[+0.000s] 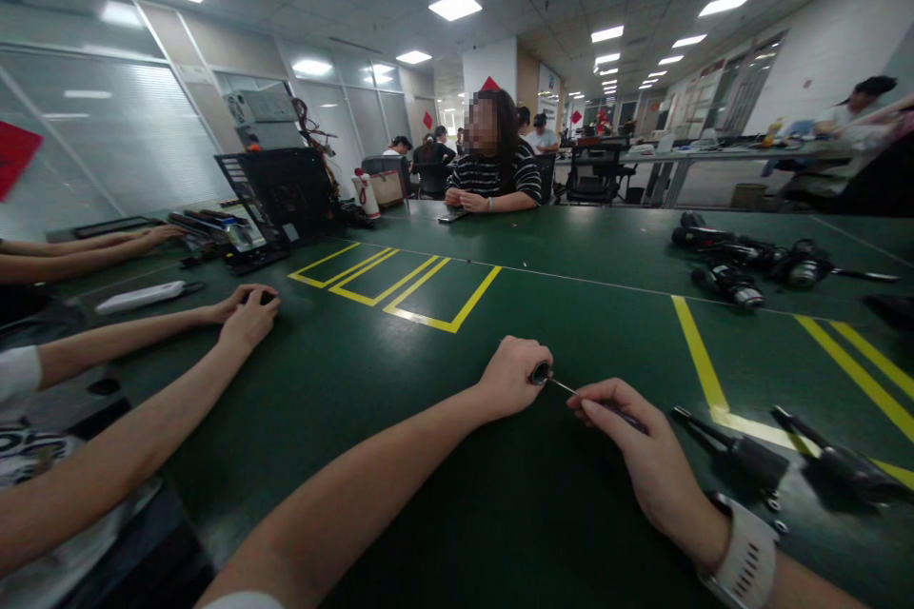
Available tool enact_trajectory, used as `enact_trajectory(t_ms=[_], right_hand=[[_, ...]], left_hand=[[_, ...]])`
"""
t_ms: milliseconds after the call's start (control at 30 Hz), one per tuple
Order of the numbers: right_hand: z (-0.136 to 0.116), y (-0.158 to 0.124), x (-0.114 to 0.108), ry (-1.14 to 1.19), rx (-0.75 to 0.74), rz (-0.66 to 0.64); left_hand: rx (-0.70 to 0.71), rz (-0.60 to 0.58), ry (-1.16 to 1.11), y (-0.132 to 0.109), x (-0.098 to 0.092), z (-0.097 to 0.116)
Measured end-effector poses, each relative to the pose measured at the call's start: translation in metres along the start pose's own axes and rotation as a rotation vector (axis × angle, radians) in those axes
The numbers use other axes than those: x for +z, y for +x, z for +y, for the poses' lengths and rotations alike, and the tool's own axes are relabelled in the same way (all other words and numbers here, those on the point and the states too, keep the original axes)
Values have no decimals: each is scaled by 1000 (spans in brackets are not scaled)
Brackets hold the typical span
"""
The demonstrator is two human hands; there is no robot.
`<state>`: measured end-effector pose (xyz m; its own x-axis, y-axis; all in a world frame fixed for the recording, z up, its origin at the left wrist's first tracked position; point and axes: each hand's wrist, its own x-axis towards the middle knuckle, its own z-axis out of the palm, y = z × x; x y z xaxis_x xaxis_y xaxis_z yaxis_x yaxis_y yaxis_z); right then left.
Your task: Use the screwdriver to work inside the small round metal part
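Observation:
Wrapped in my left hand point(510, 379) is a small dark cylindrical part point(541, 373), its round open end facing right. My right hand point(628, 433) grips a screwdriver point(620, 414) by its dark handle. The thin metal shaft points left, and its tip is at the open end of the part; how far in it sits I cannot tell. Both hands are over the green table point(400, 419). Right of my right hand lie a black cylindrical tool part with a rod point(749, 457) and a second similar part point(843, 461), with small metal pieces point(775, 502) beside them.
Yellow tape outlines point(428, 319) mark the table. Black tool assemblies point(743, 262) lie at the far right. An opened computer case point(275, 195) stands at the far left. Co-workers' hands point(247, 314) rest on the left side; another person point(496, 157) sits opposite.

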<state>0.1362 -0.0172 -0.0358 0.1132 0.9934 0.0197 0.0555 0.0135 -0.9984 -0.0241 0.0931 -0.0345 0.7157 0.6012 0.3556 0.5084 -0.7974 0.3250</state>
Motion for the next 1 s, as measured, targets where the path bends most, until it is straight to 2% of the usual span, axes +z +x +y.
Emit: enact_trajectory(t_ms=[100,433,600,800,1000], right_hand=[[0,1,-1,-33,-15,-26],[-4,3,1,224,49,-33],[-3,2,1,172,39,-1],[3,1,-1,-5,13,-42],[-1,2,-2,157,20,-41]], left_hand=[[9,-6,15,0,0,0],[-26,47,-167,0,4,-7],[-20,30,-105,0,2,-4],[1,-9,41,-1,0,2],[32,7,-79,1,2,-4]])
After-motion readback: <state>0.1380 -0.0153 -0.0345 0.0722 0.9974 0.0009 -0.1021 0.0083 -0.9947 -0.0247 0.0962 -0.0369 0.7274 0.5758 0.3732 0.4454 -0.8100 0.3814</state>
